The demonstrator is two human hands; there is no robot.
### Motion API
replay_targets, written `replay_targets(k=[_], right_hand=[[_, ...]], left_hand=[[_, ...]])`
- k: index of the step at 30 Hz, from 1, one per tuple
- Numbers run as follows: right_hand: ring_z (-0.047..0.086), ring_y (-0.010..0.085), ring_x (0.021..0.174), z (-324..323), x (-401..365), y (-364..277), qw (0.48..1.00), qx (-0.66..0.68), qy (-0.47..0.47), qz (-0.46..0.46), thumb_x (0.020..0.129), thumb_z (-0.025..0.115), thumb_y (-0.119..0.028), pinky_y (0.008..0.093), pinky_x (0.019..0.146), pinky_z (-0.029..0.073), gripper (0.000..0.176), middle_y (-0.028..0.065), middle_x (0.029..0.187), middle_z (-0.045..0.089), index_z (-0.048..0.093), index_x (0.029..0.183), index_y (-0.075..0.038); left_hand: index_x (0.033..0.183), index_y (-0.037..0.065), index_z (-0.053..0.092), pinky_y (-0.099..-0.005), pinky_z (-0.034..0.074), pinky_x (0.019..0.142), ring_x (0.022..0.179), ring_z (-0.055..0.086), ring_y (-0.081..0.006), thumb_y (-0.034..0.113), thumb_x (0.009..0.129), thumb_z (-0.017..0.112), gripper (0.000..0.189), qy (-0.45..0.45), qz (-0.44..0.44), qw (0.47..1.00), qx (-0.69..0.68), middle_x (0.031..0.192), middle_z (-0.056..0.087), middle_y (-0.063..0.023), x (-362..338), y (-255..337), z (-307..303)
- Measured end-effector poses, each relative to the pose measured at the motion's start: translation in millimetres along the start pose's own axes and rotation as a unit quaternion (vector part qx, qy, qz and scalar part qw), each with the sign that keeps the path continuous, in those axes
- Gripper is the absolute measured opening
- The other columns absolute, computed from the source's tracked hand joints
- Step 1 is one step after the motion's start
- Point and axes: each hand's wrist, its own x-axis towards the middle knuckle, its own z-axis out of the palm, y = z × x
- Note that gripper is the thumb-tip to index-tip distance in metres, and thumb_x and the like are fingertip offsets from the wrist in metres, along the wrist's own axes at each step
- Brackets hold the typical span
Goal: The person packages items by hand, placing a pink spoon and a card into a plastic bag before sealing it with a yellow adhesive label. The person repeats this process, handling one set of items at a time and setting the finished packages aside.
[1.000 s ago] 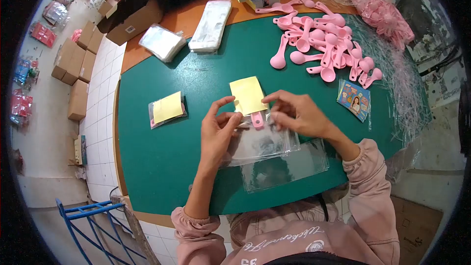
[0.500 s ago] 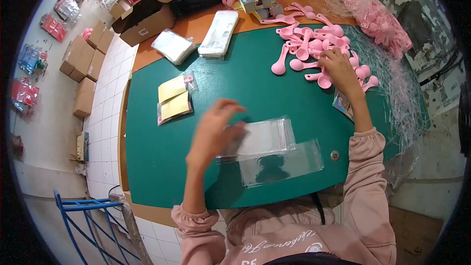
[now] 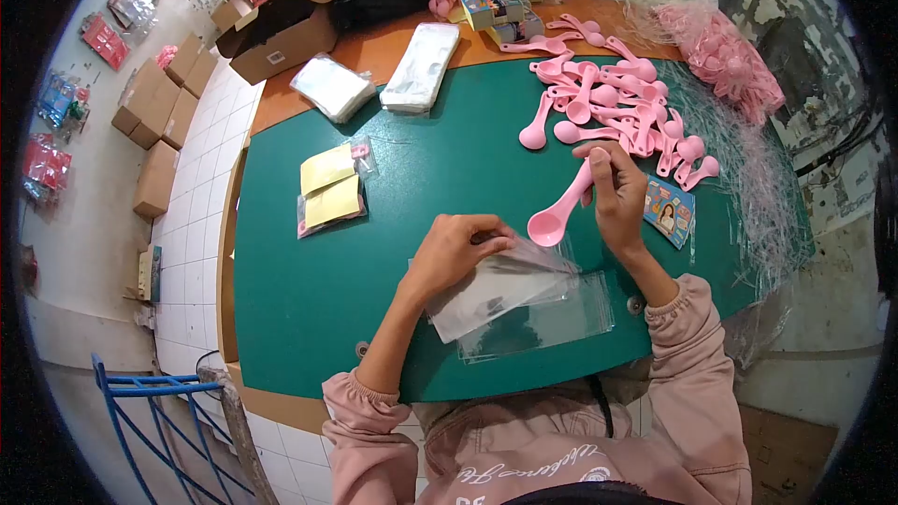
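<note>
My right hand (image 3: 617, 192) grips a pink plastic spoon (image 3: 559, 213) by its handle, bowl pointing down toward me, above the green tabletop (image 3: 309, 290). My left hand (image 3: 452, 251) pinches the top clear zip bag (image 3: 500, 285) and lifts its edge off a small stack of the same bags. The spoon's bowl hangs just right of that raised bag mouth. Beyond my right hand lies a heap of pink spoons (image 3: 622, 98). Two filled bags with yellow cards (image 3: 330, 185) lie to the left.
A printed card (image 3: 670, 212) sits right of my right hand. Clear wrappers (image 3: 758, 168) pile along the right edge, with a bag of pink items (image 3: 725, 37) behind. Bag stacks (image 3: 423, 54), small boxes (image 3: 496, 5) and an open carton (image 3: 281, 28) stand at the back.
My right hand came back from the spoon heap holding one pink spoon. My left hand took hold of a clear bag and lifted it. Earlier, the filled bag was set down at the left.
</note>
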Motion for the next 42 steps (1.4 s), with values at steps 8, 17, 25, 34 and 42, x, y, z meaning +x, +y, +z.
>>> replay_targets(k=[8, 17, 25, 34, 42], right_hand=[[0.047, 0.0044, 0.049, 0, 2, 12, 0.989, -0.135, -0.044, -0.042, 0.089, 0.048, -0.016, 0.0192, 0.044, 0.036, 0.018, -0.0009, 0.058, 0.051, 0.059, 0.087, -0.003], [0.056, 0.008, 0.055, -4, 3, 1, 0.997, 0.0, 0.06, -0.051, 0.088, 0.05, -0.01, 0.02, 0.049, 0.045, 0.012, 0.0039, 0.065, 0.057, 0.055, 0.091, 0.0], [0.058, 0.0096, 0.056, 4, -5, -1, 0.997, 0.017, 0.056, -0.048, 0.088, 0.052, -0.009, 0.0215, 0.05, 0.047, 0.012, 0.006, 0.067, 0.059, 0.05, 0.094, 0.001], [0.059, 0.0105, 0.057, 5, -9, -4, 1.0, -0.015, -0.004, -0.007, 0.086, 0.055, -0.009, 0.0213, 0.049, 0.046, 0.016, 0.0074, 0.068, 0.06, 0.045, 0.095, 0.0], [0.057, 0.0082, 0.058, 14, -15, 0, 0.993, 0.04, -0.092, 0.066, 0.084, 0.058, -0.009, 0.0209, 0.05, 0.046, 0.021, 0.0071, 0.067, 0.06, 0.039, 0.089, -0.003]], left_hand=[[0.106, 0.003, 0.057, -0.0269, 0.049, 0.07, 0.074, 0.062, -0.0154, 0.009, 0.08, 0.061, 0.026, 0.061, 0.044, 0.996, -0.051, 0.085, 0.065, -0.0093, -1, 2, 1], [0.096, 0.0, 0.047, -0.0261, 0.049, 0.072, 0.08, 0.063, -0.0151, 0.011, 0.084, 0.059, 0.021, -0.042, -0.033, 0.951, -0.304, 0.091, 0.064, -0.0153, 0, -1, 1], [0.101, 0.001, 0.047, -0.0226, 0.048, 0.065, 0.075, 0.063, -0.013, 0.008, 0.08, 0.063, 0.027, -0.008, -0.081, 0.946, -0.315, 0.081, 0.066, -0.0121, 0, 6, 1], [0.117, -0.001, 0.048, -0.0209, 0.046, 0.067, 0.074, 0.059, -0.009, 0.013, 0.081, 0.063, 0.041, -0.02, -0.072, 0.951, -0.3, 0.085, 0.065, -0.0076, 3, -2, 3], [0.112, -0.002, 0.054, -0.0204, 0.046, 0.07, 0.077, 0.057, -0.0079, 0.023, 0.09, 0.05, 0.033, -0.064, -0.087, 0.963, -0.247, 0.087, 0.064, -0.0059, -1, 0, 1]])
